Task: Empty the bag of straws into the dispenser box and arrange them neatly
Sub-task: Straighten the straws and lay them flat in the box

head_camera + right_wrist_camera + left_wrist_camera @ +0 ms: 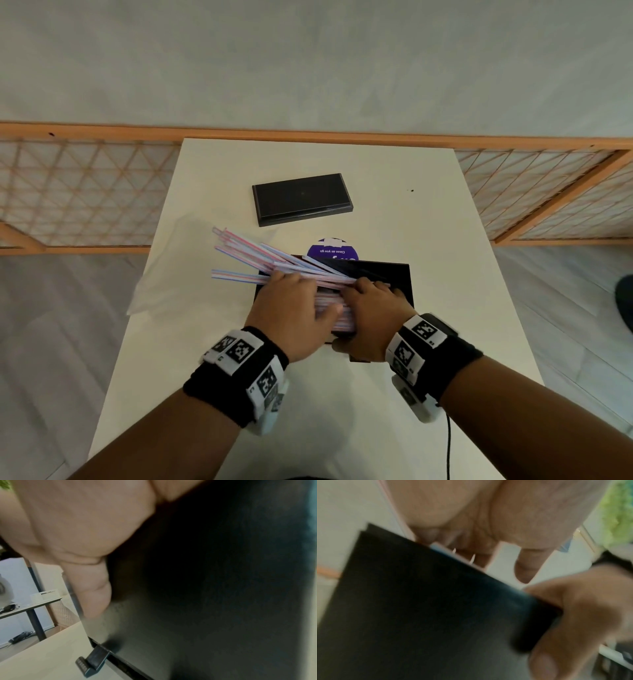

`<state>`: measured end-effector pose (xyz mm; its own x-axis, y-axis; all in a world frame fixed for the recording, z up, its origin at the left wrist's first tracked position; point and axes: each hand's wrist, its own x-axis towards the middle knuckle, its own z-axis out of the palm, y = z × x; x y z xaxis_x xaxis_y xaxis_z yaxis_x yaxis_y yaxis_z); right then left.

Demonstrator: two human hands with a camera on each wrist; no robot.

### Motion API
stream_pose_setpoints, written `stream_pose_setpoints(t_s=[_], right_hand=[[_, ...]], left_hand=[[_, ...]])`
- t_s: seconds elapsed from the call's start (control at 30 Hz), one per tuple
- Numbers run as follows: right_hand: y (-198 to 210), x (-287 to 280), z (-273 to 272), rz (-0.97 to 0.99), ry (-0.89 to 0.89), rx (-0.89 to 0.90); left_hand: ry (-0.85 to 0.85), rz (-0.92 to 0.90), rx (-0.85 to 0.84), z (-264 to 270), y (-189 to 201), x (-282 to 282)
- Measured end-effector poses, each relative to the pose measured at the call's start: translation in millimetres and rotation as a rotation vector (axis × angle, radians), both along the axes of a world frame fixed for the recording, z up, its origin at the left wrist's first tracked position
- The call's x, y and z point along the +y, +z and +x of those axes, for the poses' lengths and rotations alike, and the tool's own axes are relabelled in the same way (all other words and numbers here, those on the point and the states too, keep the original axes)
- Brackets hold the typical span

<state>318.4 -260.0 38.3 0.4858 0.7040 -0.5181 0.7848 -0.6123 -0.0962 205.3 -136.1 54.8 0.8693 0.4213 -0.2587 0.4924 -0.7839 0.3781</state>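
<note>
The black dispenser box (387,274) stands open-topped on the white table (445,308), packed with striped straws (246,248); a fan of them sticks out over its left rim. My left hand (294,301) lies over the straws at the left end, fingers bent down around the loose bundle, thumb resting on the packed ones. My right hand (370,301) grips the box's near wall, fingers inside on the straws, thumb outside. The left wrist view shows my left hand (471,513) above the box (419,601). In the right wrist view the thumb presses the box (205,588).
The box's black lid (301,198) lies flat farther back on the table. An empty clear plastic bag (161,274) sits left of the box. A purple round sticker (332,251) is behind the box. A small lever (92,661) juts from the box's base.
</note>
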Motion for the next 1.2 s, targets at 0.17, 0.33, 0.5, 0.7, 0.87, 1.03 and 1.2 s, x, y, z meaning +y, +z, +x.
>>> stream_pose_setpoints(t_s=[0.17, 0.33, 0.5, 0.7, 0.87, 1.03, 1.2], right_hand=[[-1.7, -2.9, 1.3, 0.045, -0.014, -0.019], [-1.6, -4.2, 2.2, 0.075, -0.033, -0.003], [-2.4, -4.1, 2.0, 0.084, -0.014, 0.003], [3.6, -4.7, 3.1, 0.024, 0.058, -0.004], [8.8, -3.0, 3.9, -0.003, 0.071, 0.011], [11.9, -8.4, 6.0, 0.101, 0.061, 0.077], [18.1, -20.2, 10.3, 0.449, -0.043, 0.202]], left_hand=[[0.654, -0.807, -0.154, 14.2, 12.6, -4.9], [1.157, -1.565, -0.342, 23.9, 13.6, 1.1], [1.218, -1.573, -0.375, 40.3, 9.4, 0.1], [1.235, -1.604, -0.319, 58.0, 4.7, -6.5], [1.289, -1.585, -0.352, 71.3, 3.2, -7.3], [1.266, -1.486, -0.378, 72.4, 0.1, -7.6], [1.318, -1.337, -0.506, 66.9, -4.7, -8.6]])
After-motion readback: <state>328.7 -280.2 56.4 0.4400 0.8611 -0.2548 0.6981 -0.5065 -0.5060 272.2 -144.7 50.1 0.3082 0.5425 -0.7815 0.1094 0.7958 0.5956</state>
